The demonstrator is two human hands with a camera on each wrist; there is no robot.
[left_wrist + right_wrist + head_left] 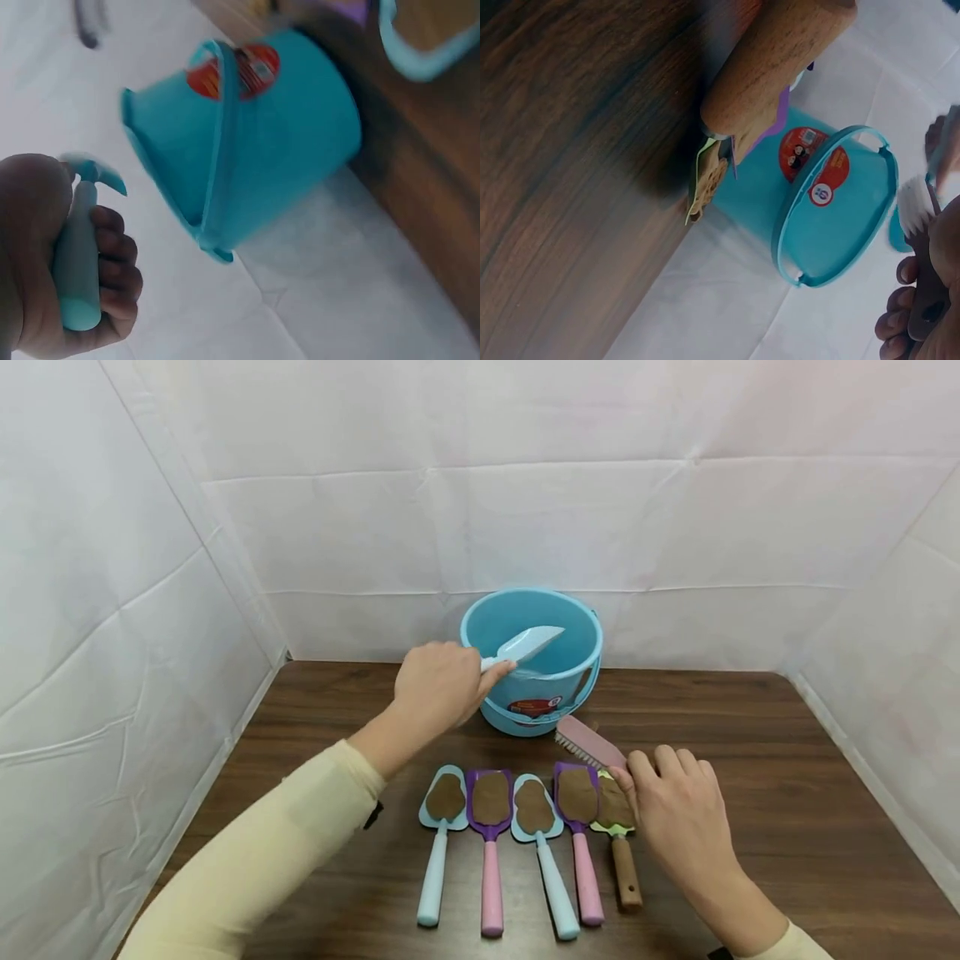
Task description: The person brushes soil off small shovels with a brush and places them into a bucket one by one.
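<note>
My left hand (441, 683) grips the handle of a light blue scoop (529, 644) at the rim of a blue bucket (497, 706). The scoop's blade tilts over the bucket's mouth and looks bare. In the left wrist view, the fingers wrap round the scoop's handle (77, 262). With my right hand (678, 814) I hold a pink brush (588, 743), its pale bristles facing down and left, just above the rightmost shovel. In the right wrist view, the brush's bristles (913, 206) show beside the fingers.
Several small shovels lie in a row before the bucket, bearing brown sand-like material: blue (431, 881), purple with a pink handle (491, 889), and a green one with a wooden handle (626, 872). White sheeting (360, 527) encloses the dark wooden table (750, 760).
</note>
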